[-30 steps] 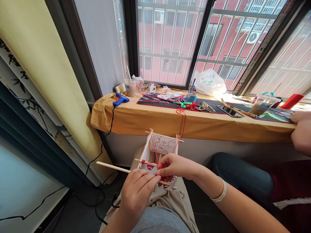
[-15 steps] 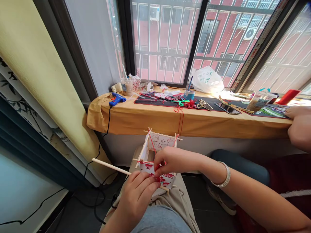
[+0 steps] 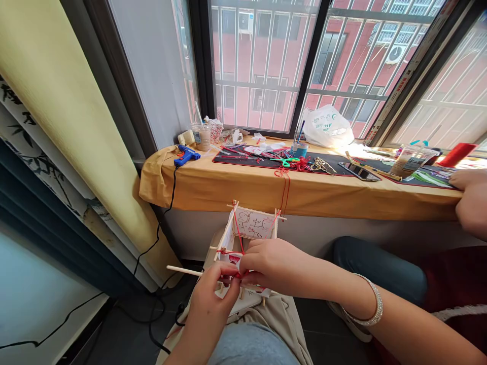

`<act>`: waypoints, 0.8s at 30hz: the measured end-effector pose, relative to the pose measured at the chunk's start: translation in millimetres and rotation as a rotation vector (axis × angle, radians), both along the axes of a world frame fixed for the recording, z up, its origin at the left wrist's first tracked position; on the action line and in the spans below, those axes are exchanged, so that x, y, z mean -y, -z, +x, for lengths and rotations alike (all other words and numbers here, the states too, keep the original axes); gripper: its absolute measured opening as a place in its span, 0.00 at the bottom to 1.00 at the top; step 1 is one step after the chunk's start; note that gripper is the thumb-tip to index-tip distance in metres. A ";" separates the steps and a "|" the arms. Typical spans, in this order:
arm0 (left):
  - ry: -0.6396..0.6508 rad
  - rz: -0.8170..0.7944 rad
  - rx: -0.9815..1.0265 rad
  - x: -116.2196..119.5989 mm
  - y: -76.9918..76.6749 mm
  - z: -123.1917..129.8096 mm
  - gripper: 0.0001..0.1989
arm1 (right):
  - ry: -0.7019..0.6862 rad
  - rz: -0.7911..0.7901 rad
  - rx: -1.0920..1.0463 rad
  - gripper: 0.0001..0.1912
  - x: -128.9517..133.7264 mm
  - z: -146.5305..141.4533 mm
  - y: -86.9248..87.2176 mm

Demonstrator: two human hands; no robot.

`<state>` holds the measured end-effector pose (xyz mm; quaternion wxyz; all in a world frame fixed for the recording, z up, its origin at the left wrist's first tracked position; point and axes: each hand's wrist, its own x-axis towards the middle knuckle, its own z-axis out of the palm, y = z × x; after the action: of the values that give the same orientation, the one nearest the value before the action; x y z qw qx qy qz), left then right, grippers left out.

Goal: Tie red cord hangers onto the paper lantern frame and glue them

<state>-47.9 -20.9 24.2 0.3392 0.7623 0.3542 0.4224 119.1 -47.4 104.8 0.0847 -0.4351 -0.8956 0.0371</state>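
On my lap rests a lantern-like frame [image 3: 254,223] of thin wooden sticks with drawn-on paper panels. Red cord [image 3: 239,235] runs from its corners down to my fingers. My left hand [image 3: 213,291] is closed, thumb and forefinger pinching the red cord at the frame's near side. Opposite it, my right hand [image 3: 274,263] is closed too, its fingertips meeting the left ones on the cord and covering most of the near panel. A pale wooden rod [image 3: 184,270] sticks out left from behind my left hand.
Ahead stands a cloth-covered table [image 3: 228,187] with a blue glue gun [image 3: 186,155], green scissors [image 3: 285,161], a phone [image 3: 359,171], drink cups and a white plastic bag [image 3: 329,126]. Another person's hand [image 3: 472,197] is at the right. A black cable [image 3: 173,192] hangs left.
My left hand has turned from lying over the rod to pinching beside the right fingertips. The right hand has moved slightly lower, and less of the rod shows at left.
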 end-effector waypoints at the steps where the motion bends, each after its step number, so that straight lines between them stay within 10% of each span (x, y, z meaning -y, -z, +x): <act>1: 0.022 -0.130 0.014 -1.1 -2.1 1.2 0.05 | 0.019 -0.015 -0.010 0.06 0.0 0.9 1.8; 14: 0.255 -0.654 0.151 0.1 -8.3 -0.2 0.01 | 0.244 -0.184 -0.226 0.06 1.3 -2.0 17.6; 24: 0.288 -0.849 0.092 -6.1 0.1 0.0 0.05 | 0.087 0.250 -0.244 0.13 23.3 -13.1 38.9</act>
<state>-47.9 -14.7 24.1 0.6926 0.5775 0.3710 0.2216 105.9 -70.8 65.9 0.2476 -0.4516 -0.8568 -0.0256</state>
